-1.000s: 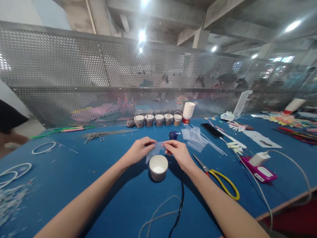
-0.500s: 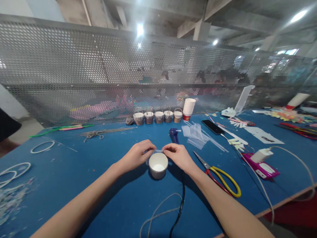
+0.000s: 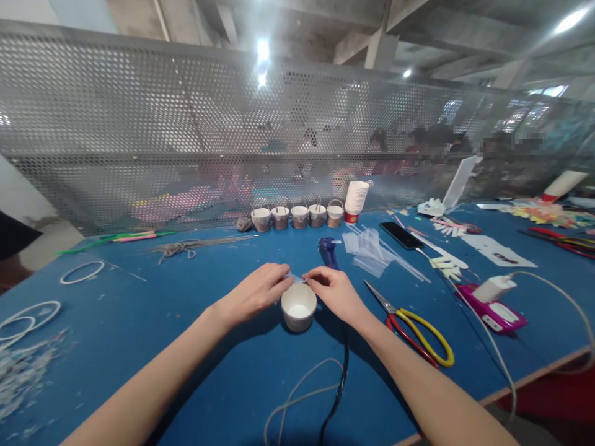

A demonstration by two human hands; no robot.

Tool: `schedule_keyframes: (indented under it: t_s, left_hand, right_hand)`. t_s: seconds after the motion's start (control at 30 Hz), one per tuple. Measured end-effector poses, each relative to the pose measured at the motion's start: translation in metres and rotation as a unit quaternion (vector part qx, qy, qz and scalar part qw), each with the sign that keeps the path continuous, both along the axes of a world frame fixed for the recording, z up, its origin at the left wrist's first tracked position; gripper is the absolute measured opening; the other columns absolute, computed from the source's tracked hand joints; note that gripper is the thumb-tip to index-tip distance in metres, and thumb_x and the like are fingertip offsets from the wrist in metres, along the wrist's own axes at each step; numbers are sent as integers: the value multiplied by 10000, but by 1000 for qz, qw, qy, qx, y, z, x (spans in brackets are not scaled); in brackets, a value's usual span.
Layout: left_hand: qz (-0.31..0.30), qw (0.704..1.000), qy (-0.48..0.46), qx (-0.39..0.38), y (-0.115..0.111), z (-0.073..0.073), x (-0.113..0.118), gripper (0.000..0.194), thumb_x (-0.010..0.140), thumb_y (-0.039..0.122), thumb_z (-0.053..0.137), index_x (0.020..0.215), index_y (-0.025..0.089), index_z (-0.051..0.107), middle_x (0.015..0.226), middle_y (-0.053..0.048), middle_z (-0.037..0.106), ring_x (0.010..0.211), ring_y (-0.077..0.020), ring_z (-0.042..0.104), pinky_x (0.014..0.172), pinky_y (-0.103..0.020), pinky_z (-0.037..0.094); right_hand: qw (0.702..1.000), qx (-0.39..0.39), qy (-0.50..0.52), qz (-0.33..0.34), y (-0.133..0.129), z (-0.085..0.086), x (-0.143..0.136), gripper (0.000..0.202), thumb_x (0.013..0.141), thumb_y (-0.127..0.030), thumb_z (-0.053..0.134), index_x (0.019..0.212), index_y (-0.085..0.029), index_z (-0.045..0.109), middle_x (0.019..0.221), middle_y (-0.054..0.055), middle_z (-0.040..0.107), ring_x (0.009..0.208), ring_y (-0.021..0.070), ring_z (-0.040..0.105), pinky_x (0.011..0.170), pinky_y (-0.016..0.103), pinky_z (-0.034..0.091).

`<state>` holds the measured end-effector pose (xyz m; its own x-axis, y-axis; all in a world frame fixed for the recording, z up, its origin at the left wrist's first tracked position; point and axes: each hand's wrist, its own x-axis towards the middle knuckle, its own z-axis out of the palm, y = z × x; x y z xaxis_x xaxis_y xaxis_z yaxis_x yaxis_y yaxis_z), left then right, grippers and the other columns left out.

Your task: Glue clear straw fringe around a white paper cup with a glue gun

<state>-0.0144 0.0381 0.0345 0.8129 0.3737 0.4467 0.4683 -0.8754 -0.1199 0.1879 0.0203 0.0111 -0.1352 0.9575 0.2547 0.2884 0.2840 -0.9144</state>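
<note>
A white paper cup [image 3: 299,317] stands upright on the blue table, its open mouth facing up. At its far rim, my left hand [image 3: 260,290] pinches the left side of a small clear strip [image 3: 295,278]. The strip's right part is pinched by my right hand [image 3: 332,290], beside the cup's far right edge. How the strip meets the cup is too small to tell. Just beyond my right hand lies a blue glue gun [image 3: 328,251], its black cable running toward me.
Scissors [image 3: 403,322] lie right of my right forearm. Clear strips [image 3: 372,251], a phone [image 3: 400,235] and a magenta power strip [image 3: 493,310] are farther right. Small covered cups [image 3: 300,217] and stacked cups [image 3: 356,201] line the mesh partition [image 3: 186,105]. White rings [image 3: 82,272] lie left.
The clear strip between my fingers now sits at a slant, with my left fingertips slightly higher. The whole view has shifted slightly.
</note>
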Motion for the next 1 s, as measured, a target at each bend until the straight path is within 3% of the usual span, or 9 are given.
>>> schedule_keyframes:
  t_s: [0.17,0.4,0.67,0.83,1.0]
  left_hand:
    - [-17,998,-45,46,9,-12,-5,280,907,69,372,1085,103,585,1070,-187,618,945,-228,593,777,-405,530]
    - [30,994,-99,-24,5,-14,-1,251,891,90,378,875,134,624,1103,-187,603,959,-232,593,781,-401,529]
    - [64,972,-156,-162,-2,-13,7,238,870,120,371,797,167,592,791,-58,620,739,-150,589,671,-275,500]
    - [91,949,-189,-235,-6,-10,9,236,795,87,377,799,167,599,784,-40,623,746,-148,590,696,-278,484]
    - [113,925,-216,-291,-11,-10,13,179,818,199,457,858,166,629,798,-35,632,756,-160,599,692,-285,477]
  right_hand:
    - [1000,-6,8,5,3,-3,-1,144,749,-218,551,794,-175,681,782,31,706,720,162,631,693,291,486]
    - [1000,-14,15,14,4,-6,-3,134,754,-232,554,773,-185,678,772,30,707,715,166,633,686,295,486]
    - [1000,-14,15,17,1,-5,-4,136,730,-245,554,758,-181,670,749,26,692,690,164,617,672,292,473]
    - [1000,-18,14,14,0,-5,-4,139,726,-255,554,755,-177,665,727,20,680,676,164,608,662,292,466]
    - [1000,-17,21,13,0,-5,-4,131,736,-238,553,755,-184,671,738,18,687,690,160,612,674,290,470]
